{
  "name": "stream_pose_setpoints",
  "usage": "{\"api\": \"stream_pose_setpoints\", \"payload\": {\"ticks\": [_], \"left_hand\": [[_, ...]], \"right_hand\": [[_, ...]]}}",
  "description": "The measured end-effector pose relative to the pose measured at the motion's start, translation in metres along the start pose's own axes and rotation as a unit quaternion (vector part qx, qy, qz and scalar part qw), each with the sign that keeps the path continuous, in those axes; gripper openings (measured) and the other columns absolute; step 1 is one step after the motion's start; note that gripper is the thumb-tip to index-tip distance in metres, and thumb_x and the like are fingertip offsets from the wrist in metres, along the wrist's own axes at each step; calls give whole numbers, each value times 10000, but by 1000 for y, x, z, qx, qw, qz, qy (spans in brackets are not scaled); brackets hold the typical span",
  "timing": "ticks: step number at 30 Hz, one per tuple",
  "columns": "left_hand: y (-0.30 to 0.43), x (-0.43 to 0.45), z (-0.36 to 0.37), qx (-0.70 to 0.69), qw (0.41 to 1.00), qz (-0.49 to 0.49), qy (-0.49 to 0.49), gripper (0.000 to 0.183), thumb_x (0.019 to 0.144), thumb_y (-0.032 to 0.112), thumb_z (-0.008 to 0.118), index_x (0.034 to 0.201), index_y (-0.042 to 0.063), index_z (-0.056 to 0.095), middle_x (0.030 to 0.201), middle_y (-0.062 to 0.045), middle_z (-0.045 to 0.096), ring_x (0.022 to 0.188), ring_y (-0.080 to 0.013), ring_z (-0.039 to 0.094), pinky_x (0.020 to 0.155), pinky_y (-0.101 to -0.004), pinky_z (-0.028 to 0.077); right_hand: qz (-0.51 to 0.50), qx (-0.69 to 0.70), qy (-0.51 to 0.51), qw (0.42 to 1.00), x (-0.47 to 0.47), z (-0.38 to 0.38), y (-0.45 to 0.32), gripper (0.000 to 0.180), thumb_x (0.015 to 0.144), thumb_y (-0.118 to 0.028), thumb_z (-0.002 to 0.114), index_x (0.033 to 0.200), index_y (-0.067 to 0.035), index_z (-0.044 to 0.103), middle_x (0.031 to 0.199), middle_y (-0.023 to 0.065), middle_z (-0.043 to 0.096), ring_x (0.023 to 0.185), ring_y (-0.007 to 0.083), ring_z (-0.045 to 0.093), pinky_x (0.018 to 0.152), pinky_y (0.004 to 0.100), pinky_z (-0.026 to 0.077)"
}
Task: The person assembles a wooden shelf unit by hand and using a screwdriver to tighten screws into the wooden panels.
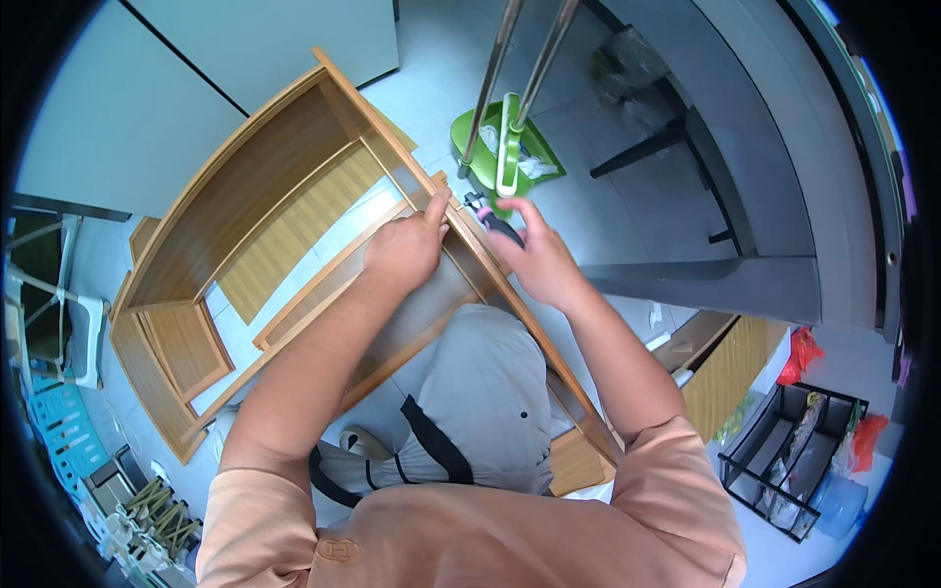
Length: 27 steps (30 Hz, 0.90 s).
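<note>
My left hand (404,248) rests on the wooden furniture frame (213,158), its index finger laid on the edge of the long side panel (540,334). Its thumb is by the panel's inner face. In my right hand (542,264) is a short hand tool (500,224) with a black and pink handle; it looks like a small hammer. The tool's metal head is at the panel's outer side, close to my left fingertip. A small fastener seems to stick out there, too small to make out. The frame lies around my grey-trousered leg (485,382).
Beyond the panel stands a green dustpan (478,158) with a broom and litter. A dark table or chair leg (639,151) is at right. A black wire rack (779,470), a blue water bottle (840,507) and a wood-patterned box (735,375) stand at lower right. White cabinets (294,37) border the far side.
</note>
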<state>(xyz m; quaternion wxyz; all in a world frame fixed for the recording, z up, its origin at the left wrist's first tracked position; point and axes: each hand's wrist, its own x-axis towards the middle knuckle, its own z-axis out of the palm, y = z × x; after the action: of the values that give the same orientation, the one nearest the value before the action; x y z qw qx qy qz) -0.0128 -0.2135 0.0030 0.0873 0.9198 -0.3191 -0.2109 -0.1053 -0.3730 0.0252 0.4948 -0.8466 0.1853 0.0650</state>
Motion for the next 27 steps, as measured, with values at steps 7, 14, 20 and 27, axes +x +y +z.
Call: {"api": "stream_pose_setpoints", "payload": {"ticks": [7, 14, 20, 27], "left_hand": [[5, 3, -6, 21, 1000, -16, -15, 495, 928, 297, 434, 1378, 167, 276, 931, -174, 637, 802, -358, 626, 728, -463, 500], [-14, 3, 17, -14, 994, 53, 96, 470, 922, 273, 451, 1343, 138, 290, 670, -207, 609, 609, -393, 601, 587, -495, 490], [-2, 1, 1, -9, 1000, 8, 13, 486, 925, 289, 442, 1370, 174, 284, 939, -150, 637, 781, -342, 630, 701, -452, 503], [-12, 4, 19, -17, 992, 59, 107, 503, 905, 260, 487, 1351, 144, 285, 660, -197, 608, 586, -385, 598, 569, -483, 492]], "right_hand": [[-99, -141, 101, 980, 45, 0, -66, 238, 831, -273, 581, 947, -65, 562, 728, 173, 618, 681, 360, 594, 614, 382, 463], [-25, -19, 104, 994, -5, 15, 28, 203, 805, -159, 637, 887, -84, 467, 657, 129, 595, 635, 192, 618, 576, 291, 456], [84, 228, -111, 964, 41, 38, 102, 205, 871, -75, 589, 1008, -69, 436, 896, 35, 609, 805, 88, 551, 704, 232, 450], [45, 158, -237, 958, 64, 19, 81, 441, 890, -136, 572, 1276, -33, 385, 1061, 104, 614, 930, 109, 572, 800, 252, 457]]}}
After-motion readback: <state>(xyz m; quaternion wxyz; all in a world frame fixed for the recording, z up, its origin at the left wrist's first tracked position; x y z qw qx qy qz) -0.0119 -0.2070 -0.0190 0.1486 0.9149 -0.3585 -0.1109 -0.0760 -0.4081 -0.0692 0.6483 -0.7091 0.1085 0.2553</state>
